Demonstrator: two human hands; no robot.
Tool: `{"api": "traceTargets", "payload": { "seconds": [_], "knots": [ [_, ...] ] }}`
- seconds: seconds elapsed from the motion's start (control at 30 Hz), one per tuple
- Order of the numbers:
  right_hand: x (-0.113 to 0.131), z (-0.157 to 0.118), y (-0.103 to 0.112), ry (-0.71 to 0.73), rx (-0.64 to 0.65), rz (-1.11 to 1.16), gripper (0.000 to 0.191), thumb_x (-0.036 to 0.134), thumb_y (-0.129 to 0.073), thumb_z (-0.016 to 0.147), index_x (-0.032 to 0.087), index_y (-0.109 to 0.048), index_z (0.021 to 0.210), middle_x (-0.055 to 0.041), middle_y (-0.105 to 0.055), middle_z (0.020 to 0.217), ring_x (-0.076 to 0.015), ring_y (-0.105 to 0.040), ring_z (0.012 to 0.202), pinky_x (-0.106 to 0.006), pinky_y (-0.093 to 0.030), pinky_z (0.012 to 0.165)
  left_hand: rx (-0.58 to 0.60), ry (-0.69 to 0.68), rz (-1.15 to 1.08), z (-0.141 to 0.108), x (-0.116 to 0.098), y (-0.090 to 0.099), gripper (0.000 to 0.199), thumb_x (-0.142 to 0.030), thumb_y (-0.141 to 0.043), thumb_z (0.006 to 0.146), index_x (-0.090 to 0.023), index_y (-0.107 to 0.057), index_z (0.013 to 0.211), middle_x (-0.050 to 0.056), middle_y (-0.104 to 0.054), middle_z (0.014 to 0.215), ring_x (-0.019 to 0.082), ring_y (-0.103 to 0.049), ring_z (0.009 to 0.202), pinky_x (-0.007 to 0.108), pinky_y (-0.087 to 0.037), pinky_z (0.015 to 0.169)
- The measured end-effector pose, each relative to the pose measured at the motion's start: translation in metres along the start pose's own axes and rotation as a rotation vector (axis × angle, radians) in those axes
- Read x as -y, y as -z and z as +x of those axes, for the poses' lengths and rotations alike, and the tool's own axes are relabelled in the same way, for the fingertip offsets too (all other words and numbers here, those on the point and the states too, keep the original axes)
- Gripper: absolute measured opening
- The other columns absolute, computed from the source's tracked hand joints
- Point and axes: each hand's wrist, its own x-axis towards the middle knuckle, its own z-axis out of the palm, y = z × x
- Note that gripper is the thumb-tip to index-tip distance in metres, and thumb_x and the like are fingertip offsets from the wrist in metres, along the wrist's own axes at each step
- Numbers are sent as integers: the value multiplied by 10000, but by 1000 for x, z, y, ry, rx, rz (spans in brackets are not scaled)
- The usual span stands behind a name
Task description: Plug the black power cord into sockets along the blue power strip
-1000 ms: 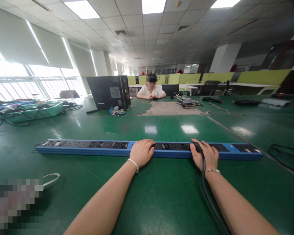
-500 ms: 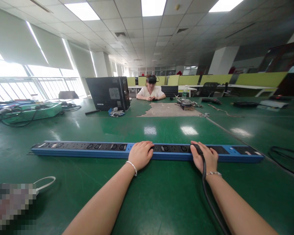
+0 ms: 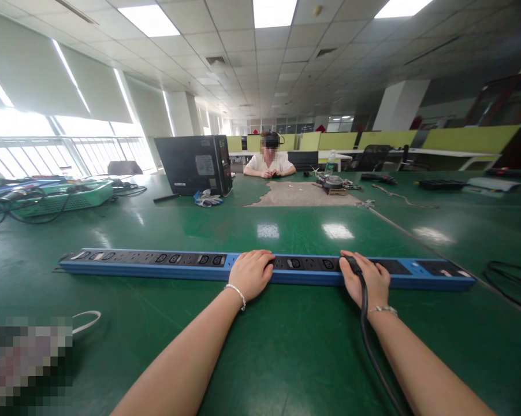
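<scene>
A long blue power strip (image 3: 143, 270) with a black socket face lies across the green table in front of me. My left hand (image 3: 250, 276) is wrapped over its middle, thumb on the near side and fingers over the far edge. Right of centre, my right hand (image 3: 371, 284) is closed around the black plug (image 3: 351, 264) of a power cord, against the strip's sockets. The black power cord (image 3: 366, 329) runs from there down toward me beside my right forearm. My fingers hide how far the plug sits in its socket.
A black computer case (image 3: 193, 166) stands at the back left, with gloves (image 3: 208, 199) before it. A green basket (image 3: 65, 199) with cables is at far left. A black cable (image 3: 509, 280) lies at right. Another person (image 3: 269, 162) sits across the table (image 3: 191, 231).
The whole view has shifted slightly, with everything a little further right in the picture. Both hands keep the same hold on the power strip and the plug.
</scene>
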Motion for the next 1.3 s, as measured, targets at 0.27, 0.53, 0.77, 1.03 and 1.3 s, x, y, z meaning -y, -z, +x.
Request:
{"api": "traceTargets", "payload": {
  "seconds": [0.27,0.53,0.77,1.03,1.3],
  "knots": [
    [-3,2,-6,-91,-10,74,346,483,-411,808,290,-652,966,-22,-668,983,-216,-530,1039,-453,-223,961,2,-17,18,1,1,-1,287,-314,-391,882,-258,-571,1098,0,-603,1176,172,-532,1071,344,-382,944],
    [17,18,19,-318,-79,639,359,462,-395,814,212,-649,866,-48,-683,949,-215,-584,967,-400,-375,906,1,-5,29,1,1,-2,281,-304,-396,879,-270,-581,1087,-6,-611,1166,172,-539,1075,346,-382,963],
    [16,36,25,-579,-195,1349,254,380,-428,776,174,-575,781,-30,-657,838,-160,-634,890,-308,-453,870,11,-4,37,1,0,-1,291,-310,-381,882,-268,-577,1094,-6,-604,1182,173,-531,1092,347,-380,971],
    [5,41,37,-776,-105,1492,377,443,-294,810,185,-568,830,-70,-659,914,-152,-621,926,-276,-507,758,19,1,34,2,0,-1,298,-315,-378,881,-275,-580,1095,-7,-604,1183,174,-532,1092,350,-382,968],
    [-15,38,30,-630,-66,1330,459,504,-191,811,236,-557,882,-54,-654,979,-189,-595,1004,-386,-449,830,22,1,50,1,0,0,296,-308,-377,881,-275,-581,1092,-13,-607,1180,176,-538,1081,350,-386,964]
  ]
}}
